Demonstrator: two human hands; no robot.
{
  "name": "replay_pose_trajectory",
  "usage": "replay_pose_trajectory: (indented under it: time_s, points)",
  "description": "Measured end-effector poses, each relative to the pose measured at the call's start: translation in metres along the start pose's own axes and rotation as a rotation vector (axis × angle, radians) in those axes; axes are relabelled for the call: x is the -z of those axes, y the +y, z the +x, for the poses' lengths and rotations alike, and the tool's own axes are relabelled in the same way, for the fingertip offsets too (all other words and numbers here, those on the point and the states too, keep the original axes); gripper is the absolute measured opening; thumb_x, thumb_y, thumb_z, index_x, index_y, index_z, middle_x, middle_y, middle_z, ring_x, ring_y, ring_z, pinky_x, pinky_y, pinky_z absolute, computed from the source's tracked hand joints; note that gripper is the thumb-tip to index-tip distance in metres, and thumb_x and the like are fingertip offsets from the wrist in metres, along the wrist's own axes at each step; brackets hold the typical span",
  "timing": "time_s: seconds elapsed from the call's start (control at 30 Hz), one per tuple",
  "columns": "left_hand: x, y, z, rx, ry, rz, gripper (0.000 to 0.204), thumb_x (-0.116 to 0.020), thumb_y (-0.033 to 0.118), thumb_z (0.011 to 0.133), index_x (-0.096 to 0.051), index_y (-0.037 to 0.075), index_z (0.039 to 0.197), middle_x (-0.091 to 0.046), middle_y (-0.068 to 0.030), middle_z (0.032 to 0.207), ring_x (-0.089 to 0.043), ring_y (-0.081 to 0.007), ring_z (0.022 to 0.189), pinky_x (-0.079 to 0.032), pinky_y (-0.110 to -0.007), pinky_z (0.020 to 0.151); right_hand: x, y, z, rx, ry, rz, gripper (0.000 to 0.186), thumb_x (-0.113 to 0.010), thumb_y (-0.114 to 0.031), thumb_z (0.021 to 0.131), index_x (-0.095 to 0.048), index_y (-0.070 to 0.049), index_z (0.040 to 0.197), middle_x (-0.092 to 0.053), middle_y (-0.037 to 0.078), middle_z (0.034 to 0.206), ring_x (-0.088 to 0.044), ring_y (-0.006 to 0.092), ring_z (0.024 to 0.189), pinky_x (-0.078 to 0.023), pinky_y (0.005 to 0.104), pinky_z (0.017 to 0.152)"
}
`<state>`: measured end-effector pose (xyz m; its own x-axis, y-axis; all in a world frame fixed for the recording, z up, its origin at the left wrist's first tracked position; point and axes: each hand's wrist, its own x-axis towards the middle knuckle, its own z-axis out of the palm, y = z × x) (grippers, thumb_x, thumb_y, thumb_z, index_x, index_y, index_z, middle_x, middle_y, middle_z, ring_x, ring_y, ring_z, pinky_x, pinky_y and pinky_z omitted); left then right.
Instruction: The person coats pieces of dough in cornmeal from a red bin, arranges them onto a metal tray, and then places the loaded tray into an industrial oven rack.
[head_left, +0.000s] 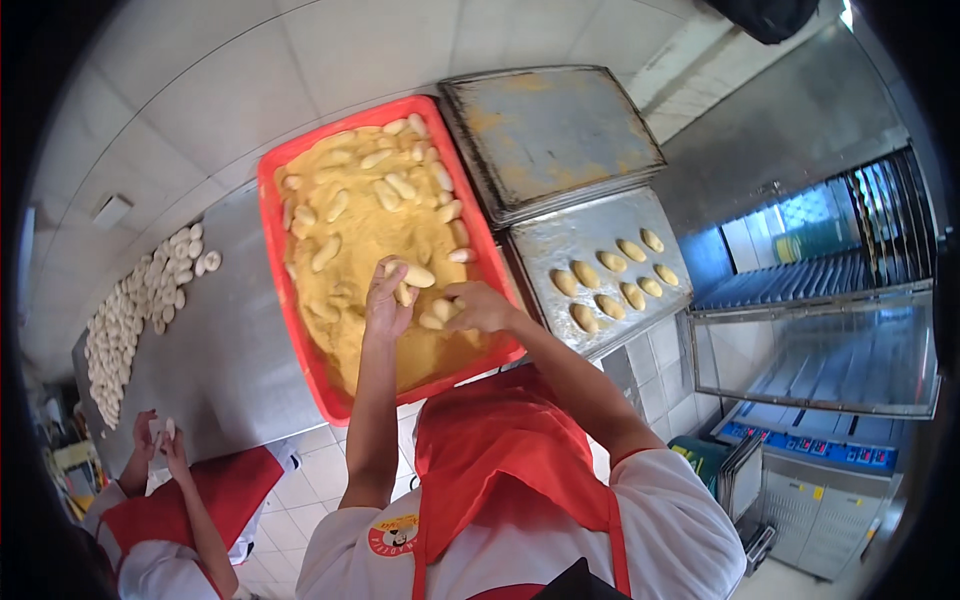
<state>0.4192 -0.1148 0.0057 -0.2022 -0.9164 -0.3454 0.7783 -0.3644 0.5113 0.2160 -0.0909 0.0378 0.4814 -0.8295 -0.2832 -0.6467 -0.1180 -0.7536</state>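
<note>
"Left of the tub [488, 255]?"
"Pale rolls [140, 295] heaped on the tabletop [240, 350], probably for easy reach."
"Inside it?"
"Rolls on yellow crumbs [375, 230]. The left hand [386, 303] grips some above it, seemingly cupped against slipping; the right hand [482, 306] touches others, its grip unclear."
"Right of it?"
"A tray [540, 250], its rolls likely spaced to avoid sticking."

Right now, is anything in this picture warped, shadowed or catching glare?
Head view: black surrounds the rim, and lines on the tiled wall curve, fisheye-style; head view: pale sheen on the steel table; head view: the red tub looks darker toward its lower right; head view: the left hand looks reasonably sharp.
</note>
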Motion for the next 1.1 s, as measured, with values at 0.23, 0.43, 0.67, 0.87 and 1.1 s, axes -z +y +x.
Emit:
replay_pose_trajectory:
  time_s: [0.23, 0.43, 0.67, 0.87, 1.1]
  points:
    - [-0.135, -0.113, 0.039, -0.001, -0.028, 0.603, 0.025, -0.073, 0.016, 0.086, -0.066, 0.009, 0.109, -0.064, -0.0012, 0.086, -0.057, -0.0071, 0.068, -0.044, -0.02, 0.049, 0.159, 0.151, -0.077, -0.19, 0.295, 0.363, 0.045, -0.079, -0.027, 0.068, -0.062, -0.004, 0.102, -0.065, 0.009, 0.086, -0.062, 0.0206, 0.076, -0.05, 0.0331, 0.072]
    - [-0.135, -0.221, 0.114, -0.007, 0.143, 0.929, 0.027, -0.076, 0.018, 0.082, -0.067, 0.007, 0.105, -0.065, -0.0027, 0.074, -0.061, -0.0146, 0.064, -0.048, -0.027, 0.052, 0.207, 0.235, -0.044, -0.292, 0.228, -0.212, 0.044, -0.068, -0.025, 0.072, -0.065, -0.006, 0.112, -0.065, 0.015, 0.116, -0.061, 0.0343, 0.103, -0.049, 0.0388, 0.093]
    - [-0.172, -0.252, 0.126, -0.442, 0.198, 1.616, 0.052, -0.076, 0.017, 0.076, -0.059, 0.002, 0.123, -0.069, -0.015, 0.1, -0.067, -0.0249, 0.092, -0.053, -0.039, 0.081, 0.285, 0.301, -0.067, -0.214, 0.214, -0.11, 0.04, -0.064, -0.02, 0.075, -0.068, -0.011, 0.113, -0.066, 0.016, 0.115, -0.061, 0.0339, 0.109, -0.048, 0.0404, 0.095]
    - [-0.295, -0.317, 0.156, 0.012, 0.001, 0.328, 0.053, -0.069, 0.009, 0.083, -0.051, 0.003, 0.133, -0.061, -0.0128, 0.123, -0.06, -0.02, 0.108, -0.048, -0.031, 0.092, 0.318, 0.311, -0.108, -0.108, 0.332, 0.805, 0.029, -0.071, -0.017, 0.082, -0.067, -0.001, 0.107, -0.069, 0.013, 0.098, -0.065, 0.0195, 0.093, -0.05, 0.0308, 0.083]
    - [-0.285, -0.328, 0.178, -0.541, -0.059, 2.17, 0.042, -0.07, 0.007, 0.08, -0.063, 0.008, 0.121, -0.065, -0.0174, 0.113, -0.064, -0.0315, 0.103, -0.049, -0.041, 0.093, 0.336, 0.388, -0.119, -0.137, 0.59, 0.575, 0.032, -0.075, -0.01, 0.077, -0.068, -0.001, 0.107, -0.071, 0.011, 0.085, -0.068, 0.0215, 0.08, -0.051, 0.0332, 0.076]
